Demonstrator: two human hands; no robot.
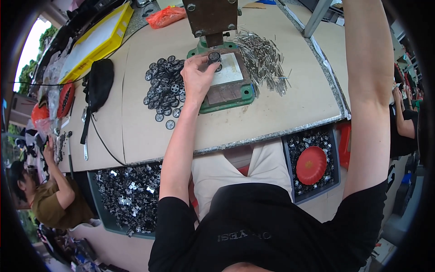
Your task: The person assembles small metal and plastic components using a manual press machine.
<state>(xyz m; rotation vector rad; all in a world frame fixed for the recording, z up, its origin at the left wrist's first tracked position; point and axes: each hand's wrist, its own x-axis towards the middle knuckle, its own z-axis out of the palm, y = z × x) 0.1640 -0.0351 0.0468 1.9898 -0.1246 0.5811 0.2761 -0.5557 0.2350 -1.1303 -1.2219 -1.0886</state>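
Note:
My left hand [198, 76] reaches over the press base [226, 96], which has green edges. Its thumb and fingers pinch a small black toy wheel [214, 57] with a spoked hub. Below the wheel, part of another dark round piece shows beside the fingertips. A white plate [231, 70] lies on the base, right of the hand. Above hangs the dark press head [210, 17]. To the left of my hand is a heap of similar wheels [165, 86]; to the right of the base is a pile of thin metal pins [267, 59]. My right arm stretches up past the top edge, its hand out of sight.
Under the table's front edge, a bin of small black parts [131, 195] stands left of my legs. On the right, a grey bin [335, 181] holds dark pieces and a red bowl [311, 165]. A yellow tray [122, 22], black pouch [100, 84] and cable lie left. A co-worker [54, 195] sits far left.

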